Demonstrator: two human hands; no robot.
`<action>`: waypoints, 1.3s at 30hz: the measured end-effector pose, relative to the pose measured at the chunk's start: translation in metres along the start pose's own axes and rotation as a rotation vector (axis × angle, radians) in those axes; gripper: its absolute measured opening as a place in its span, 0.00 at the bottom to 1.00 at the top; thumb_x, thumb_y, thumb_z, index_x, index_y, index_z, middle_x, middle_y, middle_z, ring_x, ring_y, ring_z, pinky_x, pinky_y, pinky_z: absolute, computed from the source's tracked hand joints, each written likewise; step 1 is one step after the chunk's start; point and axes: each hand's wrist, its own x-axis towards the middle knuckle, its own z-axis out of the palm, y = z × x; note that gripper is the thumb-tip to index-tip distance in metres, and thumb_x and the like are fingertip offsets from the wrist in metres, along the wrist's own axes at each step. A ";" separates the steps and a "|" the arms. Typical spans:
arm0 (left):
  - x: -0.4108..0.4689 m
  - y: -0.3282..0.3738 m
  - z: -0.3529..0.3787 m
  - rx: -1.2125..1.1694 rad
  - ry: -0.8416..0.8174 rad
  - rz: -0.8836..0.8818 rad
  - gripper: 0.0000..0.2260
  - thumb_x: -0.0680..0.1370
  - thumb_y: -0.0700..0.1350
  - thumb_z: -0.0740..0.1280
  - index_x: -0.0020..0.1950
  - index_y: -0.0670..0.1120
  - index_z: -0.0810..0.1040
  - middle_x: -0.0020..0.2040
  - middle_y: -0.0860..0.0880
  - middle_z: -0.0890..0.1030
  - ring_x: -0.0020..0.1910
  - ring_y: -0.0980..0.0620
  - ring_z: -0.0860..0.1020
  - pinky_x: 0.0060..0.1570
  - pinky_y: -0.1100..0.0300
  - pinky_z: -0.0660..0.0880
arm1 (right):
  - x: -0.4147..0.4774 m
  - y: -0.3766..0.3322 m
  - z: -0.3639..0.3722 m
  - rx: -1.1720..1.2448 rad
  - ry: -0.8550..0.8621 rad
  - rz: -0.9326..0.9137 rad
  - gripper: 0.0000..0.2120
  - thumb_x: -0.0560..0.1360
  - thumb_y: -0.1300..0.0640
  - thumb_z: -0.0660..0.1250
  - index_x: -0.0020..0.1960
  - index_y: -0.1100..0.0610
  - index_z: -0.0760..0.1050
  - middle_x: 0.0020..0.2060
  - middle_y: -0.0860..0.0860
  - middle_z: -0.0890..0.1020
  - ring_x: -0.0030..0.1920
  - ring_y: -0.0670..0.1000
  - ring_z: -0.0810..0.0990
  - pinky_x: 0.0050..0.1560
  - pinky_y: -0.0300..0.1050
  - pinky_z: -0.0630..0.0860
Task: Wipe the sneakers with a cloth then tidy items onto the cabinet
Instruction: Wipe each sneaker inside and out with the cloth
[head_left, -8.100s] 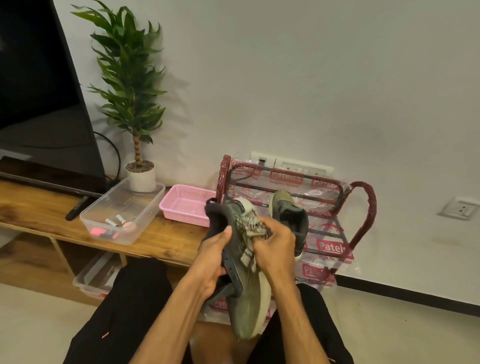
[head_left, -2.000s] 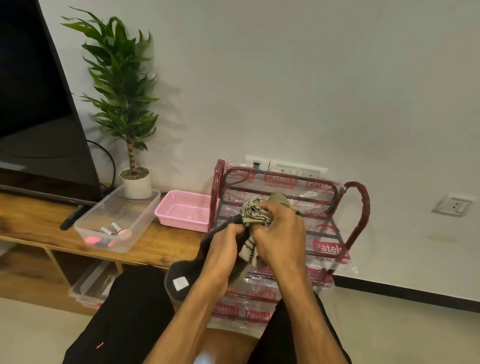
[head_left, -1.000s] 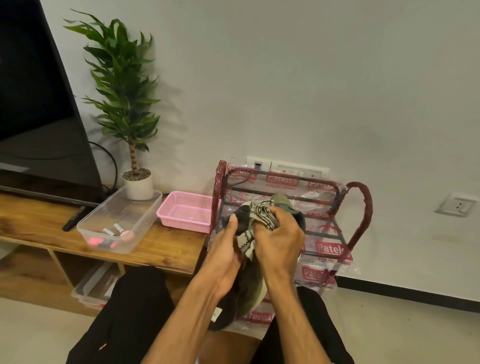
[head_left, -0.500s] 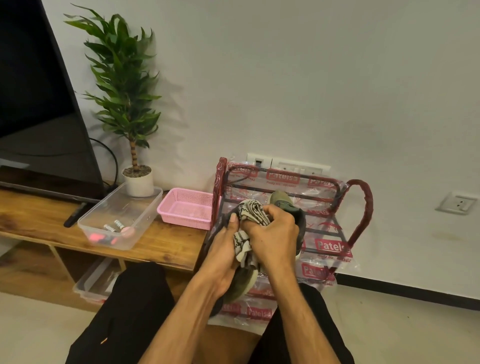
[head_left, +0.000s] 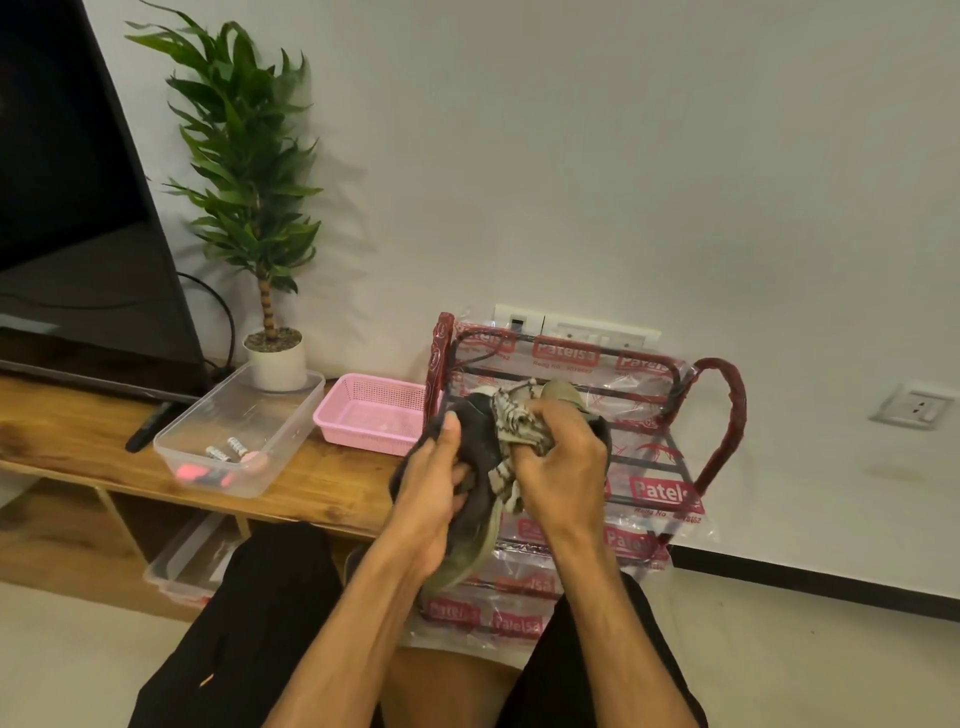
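His left hand (head_left: 434, 499) grips the sneaker (head_left: 475, 512) to steady it while his right hand (head_left: 563, 462) clutches the cloth (head_left: 519, 434), rubbing.

1. The left hand (head_left: 434, 499) grips the sneaker (head_left: 480, 452) from its left side, with the thumb stretched up along the dark upper and the fingers curled round it.
2. The right hand (head_left: 563, 467) clutches the bunched cloth (head_left: 519, 428) in curled fingers, pressed against the sneaker.
3. The bare left forearm (head_left: 363, 613) and right forearm (head_left: 597, 613) reach forward, converging.
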 end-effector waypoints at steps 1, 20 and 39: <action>0.003 0.004 -0.003 -0.047 0.027 0.000 0.17 0.82 0.57 0.57 0.64 0.51 0.75 0.58 0.46 0.84 0.60 0.48 0.80 0.66 0.41 0.72 | -0.012 0.005 0.000 0.024 -0.016 0.015 0.13 0.71 0.69 0.70 0.51 0.55 0.80 0.45 0.47 0.82 0.45 0.42 0.79 0.45 0.39 0.79; 0.008 0.003 -0.004 -0.172 0.034 -0.089 0.23 0.81 0.60 0.57 0.69 0.48 0.72 0.62 0.46 0.82 0.61 0.48 0.80 0.55 0.45 0.78 | -0.024 0.002 0.002 0.177 0.072 0.044 0.16 0.71 0.69 0.72 0.54 0.53 0.82 0.46 0.43 0.83 0.47 0.41 0.81 0.47 0.44 0.81; -0.005 -0.009 0.001 -0.136 0.001 -0.036 0.19 0.82 0.56 0.57 0.67 0.47 0.76 0.57 0.45 0.84 0.58 0.50 0.82 0.53 0.54 0.78 | -0.010 -0.021 0.008 0.138 -0.014 -0.040 0.16 0.71 0.67 0.72 0.56 0.55 0.82 0.49 0.47 0.85 0.50 0.43 0.82 0.52 0.39 0.79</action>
